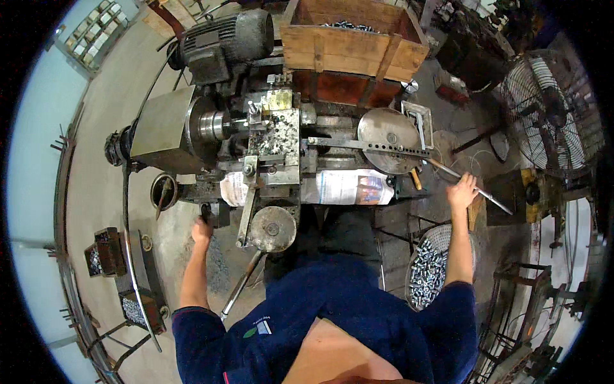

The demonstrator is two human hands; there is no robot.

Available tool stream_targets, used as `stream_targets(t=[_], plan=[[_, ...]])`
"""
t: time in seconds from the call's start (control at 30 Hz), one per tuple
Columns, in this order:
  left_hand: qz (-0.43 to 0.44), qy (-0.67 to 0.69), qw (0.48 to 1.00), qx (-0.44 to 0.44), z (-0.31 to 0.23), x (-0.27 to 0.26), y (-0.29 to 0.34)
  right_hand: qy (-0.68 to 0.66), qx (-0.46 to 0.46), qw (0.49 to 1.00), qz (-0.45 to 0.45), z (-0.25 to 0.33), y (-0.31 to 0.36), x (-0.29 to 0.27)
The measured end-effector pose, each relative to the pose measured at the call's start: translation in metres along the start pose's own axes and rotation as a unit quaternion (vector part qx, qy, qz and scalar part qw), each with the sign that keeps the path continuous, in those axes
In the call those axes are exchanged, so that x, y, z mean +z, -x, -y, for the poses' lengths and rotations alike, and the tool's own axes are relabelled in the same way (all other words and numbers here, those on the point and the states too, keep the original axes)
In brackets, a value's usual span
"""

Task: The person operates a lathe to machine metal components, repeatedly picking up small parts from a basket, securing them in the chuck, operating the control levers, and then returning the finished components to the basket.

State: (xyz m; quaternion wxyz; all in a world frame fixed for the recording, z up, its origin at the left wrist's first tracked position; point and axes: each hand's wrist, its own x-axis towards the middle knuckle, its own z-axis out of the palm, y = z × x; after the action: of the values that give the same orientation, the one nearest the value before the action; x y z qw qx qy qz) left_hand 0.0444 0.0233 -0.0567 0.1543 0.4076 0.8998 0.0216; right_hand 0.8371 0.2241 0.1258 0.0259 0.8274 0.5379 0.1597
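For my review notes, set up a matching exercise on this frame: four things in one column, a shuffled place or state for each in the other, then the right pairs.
Things
1. Metal lever
2. Wooden crate
3. Motor
4. Caged fan

Places or states
A. At the picture's top centre, with small metal pieces inside
B. Near the picture's right edge
C. Gripped by the person's right hand
D. Dark, to the left of the crate

Right pairs: 1-C, 2-A, 3-D, 4-B
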Motion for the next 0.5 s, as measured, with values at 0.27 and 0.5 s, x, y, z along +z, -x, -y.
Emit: stream_targets(t=[0.27, 0.5], plan=[[0.132, 0.218, 0.966, 0.053, 0.021, -0.063, 0.011, -0.421, -0.292, 0.858, -0.036, 0.148, 0.035, -0.151], [-0.231, 0.093, 0.962, 0.111, 0.028, -0.260, 0.051, -0.438, -0.632, 0.627, -0.122, 0.367, 0.088, -0.277]])
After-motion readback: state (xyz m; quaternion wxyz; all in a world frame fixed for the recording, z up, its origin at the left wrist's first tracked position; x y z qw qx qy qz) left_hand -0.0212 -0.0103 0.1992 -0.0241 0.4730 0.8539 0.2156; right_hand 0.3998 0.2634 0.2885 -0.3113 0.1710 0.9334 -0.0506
